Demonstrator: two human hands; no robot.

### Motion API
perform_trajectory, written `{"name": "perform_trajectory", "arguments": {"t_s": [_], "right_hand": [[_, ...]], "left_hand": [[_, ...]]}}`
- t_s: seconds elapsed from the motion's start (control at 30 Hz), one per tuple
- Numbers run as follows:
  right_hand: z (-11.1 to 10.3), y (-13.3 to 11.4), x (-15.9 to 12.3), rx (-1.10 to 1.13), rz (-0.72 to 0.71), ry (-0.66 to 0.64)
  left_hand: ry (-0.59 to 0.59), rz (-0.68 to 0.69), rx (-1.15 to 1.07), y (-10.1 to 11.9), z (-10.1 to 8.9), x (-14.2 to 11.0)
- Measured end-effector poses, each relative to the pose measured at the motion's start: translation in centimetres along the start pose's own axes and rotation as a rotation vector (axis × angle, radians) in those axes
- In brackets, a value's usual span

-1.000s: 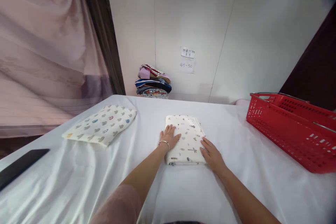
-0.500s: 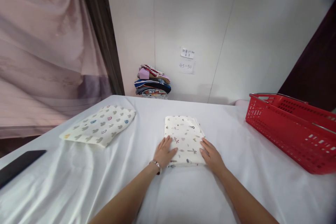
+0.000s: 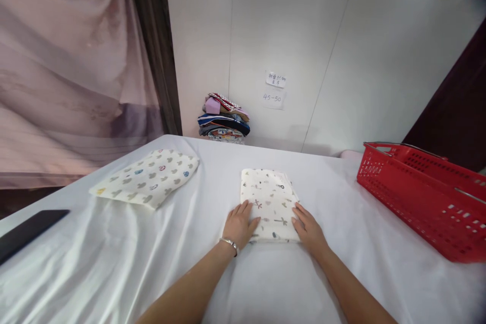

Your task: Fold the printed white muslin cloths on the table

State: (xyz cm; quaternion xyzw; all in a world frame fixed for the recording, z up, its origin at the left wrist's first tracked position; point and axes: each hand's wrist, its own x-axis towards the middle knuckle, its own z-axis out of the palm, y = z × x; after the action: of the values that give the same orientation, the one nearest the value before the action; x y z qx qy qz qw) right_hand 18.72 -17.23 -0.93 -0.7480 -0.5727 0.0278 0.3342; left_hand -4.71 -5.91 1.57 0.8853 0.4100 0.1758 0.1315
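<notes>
A cream cloth (image 3: 269, 202) with small printed palm trees and other motifs lies folded into a rectangle in front of me. My left hand (image 3: 240, 225) rests flat on its left edge, fingers stretched out, with a silver bracelet at the wrist. On the opposite edge, my right hand (image 3: 308, 227) lies with its fingers extended over the fabric. Farther left is a second cream cloth (image 3: 148, 178), printed with grey and coloured mushroom-like shapes and lying flat; neither hand touches it.
A white sheet (image 3: 159, 273) covers the table. At the right stands a red perforated basket (image 3: 413, 202) with metal handles. A dark flat object (image 3: 32, 230) lies at the left edge. Behind the table are stacked folded clothes (image 3: 224, 119) and paper signs (image 3: 274, 96) on the wall.
The view has shifted slightly. Both hands stay on the folded cloth's side edges, and its layers look a little neater at the right and front.
</notes>
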Motion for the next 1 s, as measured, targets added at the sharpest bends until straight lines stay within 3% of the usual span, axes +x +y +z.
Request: {"name": "perform_trajectory", "arguments": {"t_s": [1.0], "right_hand": [[0.01,0.10,-0.02,0.009,0.012,0.000]], "left_hand": [[-0.015,0.024,-0.020,-0.33,0.05,0.06]]}}
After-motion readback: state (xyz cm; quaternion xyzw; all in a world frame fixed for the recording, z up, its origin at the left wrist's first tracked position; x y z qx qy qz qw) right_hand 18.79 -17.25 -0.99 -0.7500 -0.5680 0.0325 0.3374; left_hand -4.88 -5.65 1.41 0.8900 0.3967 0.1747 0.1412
